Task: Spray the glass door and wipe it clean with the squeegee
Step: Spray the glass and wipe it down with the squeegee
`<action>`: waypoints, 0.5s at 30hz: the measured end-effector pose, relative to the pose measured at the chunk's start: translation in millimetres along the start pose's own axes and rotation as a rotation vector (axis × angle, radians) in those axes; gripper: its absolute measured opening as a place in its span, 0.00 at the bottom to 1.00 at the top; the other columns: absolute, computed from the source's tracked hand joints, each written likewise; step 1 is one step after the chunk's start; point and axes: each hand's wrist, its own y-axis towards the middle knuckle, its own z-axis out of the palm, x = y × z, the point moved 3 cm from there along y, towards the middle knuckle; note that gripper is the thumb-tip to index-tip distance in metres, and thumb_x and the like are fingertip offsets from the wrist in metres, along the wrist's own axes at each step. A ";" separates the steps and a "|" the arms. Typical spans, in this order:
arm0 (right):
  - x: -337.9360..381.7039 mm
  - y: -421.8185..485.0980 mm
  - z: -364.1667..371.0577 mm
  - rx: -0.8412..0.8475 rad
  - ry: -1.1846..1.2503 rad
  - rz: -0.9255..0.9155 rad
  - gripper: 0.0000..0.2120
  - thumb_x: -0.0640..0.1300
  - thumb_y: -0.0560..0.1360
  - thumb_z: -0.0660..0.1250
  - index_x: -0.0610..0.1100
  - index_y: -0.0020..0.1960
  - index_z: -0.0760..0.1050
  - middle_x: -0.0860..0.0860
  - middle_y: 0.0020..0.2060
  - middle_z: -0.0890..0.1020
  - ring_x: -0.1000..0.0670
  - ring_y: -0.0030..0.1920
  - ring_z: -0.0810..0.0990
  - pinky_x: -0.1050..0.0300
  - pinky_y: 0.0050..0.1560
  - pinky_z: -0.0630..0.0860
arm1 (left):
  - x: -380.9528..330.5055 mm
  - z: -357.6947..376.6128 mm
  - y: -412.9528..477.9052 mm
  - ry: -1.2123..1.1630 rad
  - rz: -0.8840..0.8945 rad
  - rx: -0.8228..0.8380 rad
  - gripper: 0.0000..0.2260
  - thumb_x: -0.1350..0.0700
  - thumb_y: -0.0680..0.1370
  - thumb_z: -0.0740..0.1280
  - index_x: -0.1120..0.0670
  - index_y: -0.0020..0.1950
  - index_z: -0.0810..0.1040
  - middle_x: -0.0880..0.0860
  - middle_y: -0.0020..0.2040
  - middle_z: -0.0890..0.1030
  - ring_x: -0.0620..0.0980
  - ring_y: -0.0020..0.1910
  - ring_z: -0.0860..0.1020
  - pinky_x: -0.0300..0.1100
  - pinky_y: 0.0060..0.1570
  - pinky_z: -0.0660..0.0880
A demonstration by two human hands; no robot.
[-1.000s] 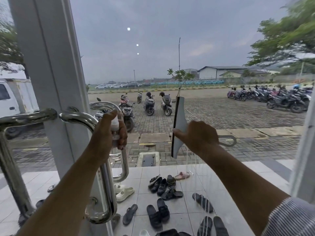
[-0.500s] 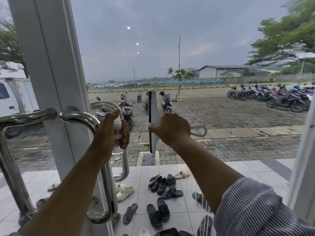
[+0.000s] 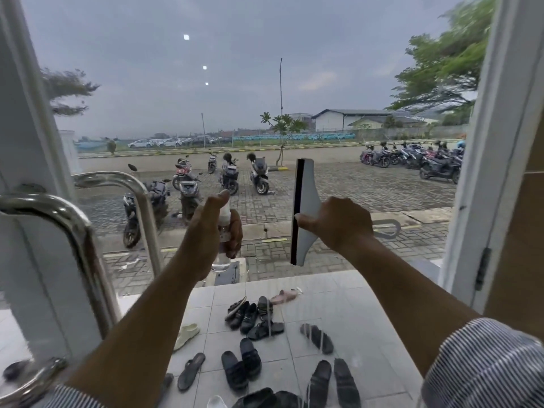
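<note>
- Straight ahead, filling the view, stands the glass door (image 3: 235, 83). It is a large, rigid, smooth pane, probably fragile under a knock, so it wants even pressure rather than a jab. Faint streaks show low on it.
- At the left edge, the chrome pull handle (image 3: 85, 240) looks heavy, stiff and slick. The blade likely has to work around it.
- Right of centre, the squeegee (image 3: 306, 207) is upright at the pane, black rubber edge leftward; whether it touches I cannot tell. It seems light and stiff, with a soft lip. The right hand (image 3: 338, 225) is curled round its handle just behind the head, a sound place to hold.
- Just left of it, the small clear spray bottle (image 3: 224, 228) seems light, perhaps slippery when wet. The left hand (image 3: 203, 240) wraps its body, one digit raised beside the white top.
</note>
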 end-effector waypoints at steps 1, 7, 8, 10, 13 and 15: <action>-9.8 0.7 -1.8 -0.002 -0.005 0.000 0.30 0.73 0.71 0.62 0.46 0.31 0.67 0.52 0.28 0.73 0.48 0.29 0.75 0.60 0.30 0.64 | 3.2 11.6 2.5 -0.007 0.000 0.009 0.25 0.41 0.77 0.56 0.54 0.25 0.71 0.54 0.22 0.69 0.51 0.20 0.66 0.36 0.24 0.63; -84.9 0.8 -14.7 -0.010 0.023 0.059 0.28 0.71 0.71 0.64 0.44 0.37 0.72 0.51 0.29 0.73 0.45 0.34 0.76 0.57 0.35 0.67 | 14.2 80.5 17.8 0.028 0.013 0.036 0.26 0.41 0.77 0.55 0.54 0.24 0.72 0.54 0.22 0.70 0.51 0.21 0.67 0.37 0.25 0.64; -100.0 0.9 -18.3 -0.009 0.033 0.074 0.28 0.71 0.71 0.64 0.44 0.37 0.73 0.50 0.30 0.74 0.45 0.35 0.77 0.57 0.35 0.67 | 14.7 91.5 21.2 0.031 0.019 0.036 0.26 0.41 0.78 0.55 0.54 0.24 0.72 0.54 0.22 0.70 0.52 0.21 0.67 0.37 0.25 0.64; -129.5 1.3 -24.1 -0.007 0.061 0.103 0.28 0.71 0.71 0.64 0.44 0.37 0.72 0.51 0.30 0.73 0.45 0.35 0.77 0.57 0.35 0.67 | 15.0 112.6 27.7 0.025 0.026 0.036 0.26 0.41 0.78 0.55 0.54 0.25 0.72 0.54 0.22 0.70 0.52 0.21 0.67 0.37 0.25 0.64; -168.9 1.8 -24.8 0.027 0.178 0.163 0.28 0.70 0.72 0.65 0.44 0.36 0.71 0.51 0.30 0.74 0.47 0.33 0.77 0.58 0.31 0.66 | 19.3 145.0 36.3 0.022 0.037 0.052 0.26 0.38 0.76 0.57 0.54 0.25 0.72 0.54 0.22 0.69 0.51 0.21 0.67 0.37 0.25 0.64; -176.1 -1.1 -16.0 0.046 0.277 0.215 0.28 0.70 0.71 0.66 0.43 0.37 0.73 0.50 0.30 0.76 0.50 0.31 0.76 0.59 0.29 0.65 | 20.4 151.4 36.8 0.021 0.046 0.069 0.26 0.35 0.73 0.58 0.53 0.25 0.72 0.53 0.22 0.69 0.51 0.21 0.67 0.37 0.25 0.64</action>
